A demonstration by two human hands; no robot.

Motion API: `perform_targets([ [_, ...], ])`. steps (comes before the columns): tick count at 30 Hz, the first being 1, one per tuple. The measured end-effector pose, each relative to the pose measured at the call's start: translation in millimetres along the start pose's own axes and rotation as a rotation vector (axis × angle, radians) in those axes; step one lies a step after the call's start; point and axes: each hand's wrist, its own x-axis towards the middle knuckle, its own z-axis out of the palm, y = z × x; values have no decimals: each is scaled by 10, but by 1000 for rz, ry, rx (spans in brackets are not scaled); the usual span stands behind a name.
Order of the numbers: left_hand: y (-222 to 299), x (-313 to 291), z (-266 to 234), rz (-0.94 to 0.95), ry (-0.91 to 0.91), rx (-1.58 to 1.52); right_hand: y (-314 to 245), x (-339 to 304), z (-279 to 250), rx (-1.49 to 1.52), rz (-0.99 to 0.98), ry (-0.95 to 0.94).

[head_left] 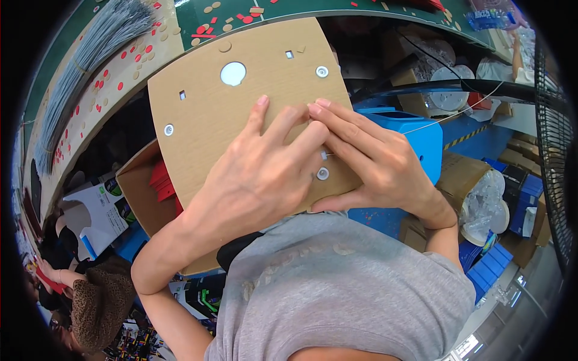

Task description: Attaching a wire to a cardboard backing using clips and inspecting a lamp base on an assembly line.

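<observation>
A brown cardboard panel (205, 150) lies under both my hands, with a large round hole, small square slots and white round fittings (322, 71). My left hand (265, 165) rests on it from the left, one finger stretched along the surface, the others bent toward my right fingertips. My right hand (382, 162) meets them with its fingers pressed together and its thumb at the panel's near edge. A thin pale wire (457, 112) runs from behind my right hand toward the upper right. A small white piece shows between the hands. What the fingertips pinch, if anything, is hidden.
Left, a bench holds a bundle of grey wires (90, 69) and scattered red and tan discs. Below it stands an open carton (141, 186) with red pieces. A blue bin (424, 144) is beyond my right hand; a black fan guard (551, 132) stands far right. Another person sits lower left.
</observation>
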Motion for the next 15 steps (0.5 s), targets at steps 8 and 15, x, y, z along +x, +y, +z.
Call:
perform_targets([
  [8,-8,-64,-55,-59,-3,-24,21,68,49,9,-45,-16],
  [15,2,23,-23,37,-62,162,-3,105,64,36,-59,33],
])
